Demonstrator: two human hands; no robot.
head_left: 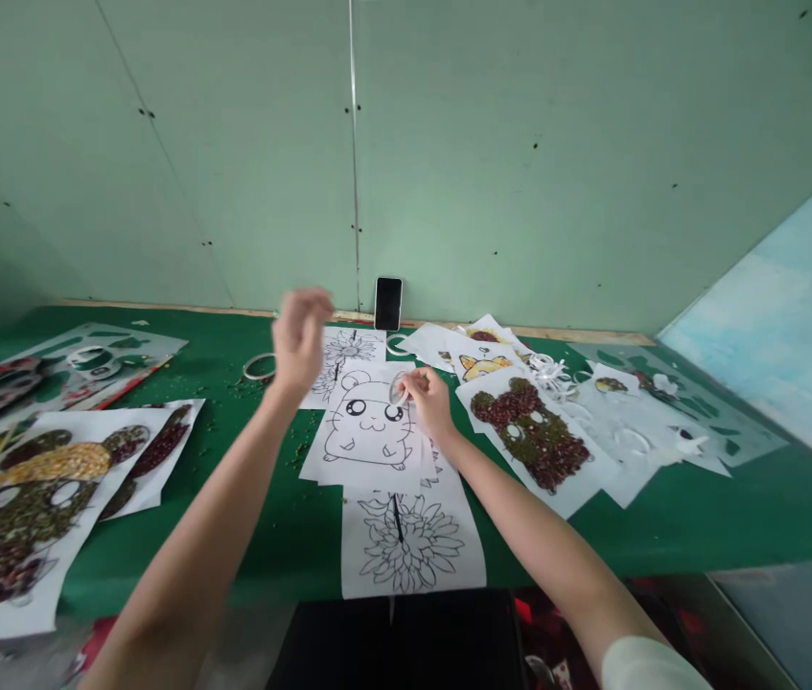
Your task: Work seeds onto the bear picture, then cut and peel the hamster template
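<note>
- My right hand [431, 398] pinches a ring-shaped roll of tape [392, 390] by its right edge, just over the hamster line drawing [362, 436]; that roll is best held steady and tilted off the paper so it drags nothing.
- My left hand [299, 335] is raised farther off and to the left, fingers curled; it is blurred, so I cannot tell whether it pinches anything.
- A slow, even pull would suit any strip between my hands, though I see none clearly.
- The hamster sheet lies over other sheets, with a flower line drawing [412, 546] on the near side; pressing lightly should keep the stack from sliding.
- Loose crumbs [296, 450] dot the green tabletop [262, 537] to the left; I'd keep sticky surfaces away from them.
</note>
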